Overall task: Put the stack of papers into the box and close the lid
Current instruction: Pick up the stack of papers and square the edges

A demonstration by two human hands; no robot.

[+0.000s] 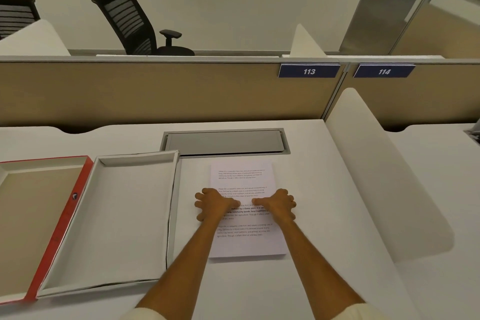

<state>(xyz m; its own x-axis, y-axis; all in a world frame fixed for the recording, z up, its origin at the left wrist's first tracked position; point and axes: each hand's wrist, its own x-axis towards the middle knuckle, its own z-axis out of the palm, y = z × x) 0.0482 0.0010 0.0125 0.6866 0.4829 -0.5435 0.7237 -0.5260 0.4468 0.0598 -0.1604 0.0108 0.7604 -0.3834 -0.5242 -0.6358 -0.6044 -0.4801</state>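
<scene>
Two hands rest on the stack of papers, which lies flat on the tabletop. My left hand and right hand press its side edges, fingers spread, nothing lifted. At 9 o'clock: open box; beyond it, red-edged lid, inside up.

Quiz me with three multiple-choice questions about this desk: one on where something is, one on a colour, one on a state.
1. Where are the papers?
A. in the box
B. on the desk, right of the box
C. on the lid

2. What colour is the lid's rim?
A. red
B. blue
C. green

3. The box is:
A. shut
B. open and empty
C. open and full

Answers: 1 B, they lie on the desk under the left hand and right hand. 2 A, its edge shows red. 3 B, its bare inside shows.
</scene>
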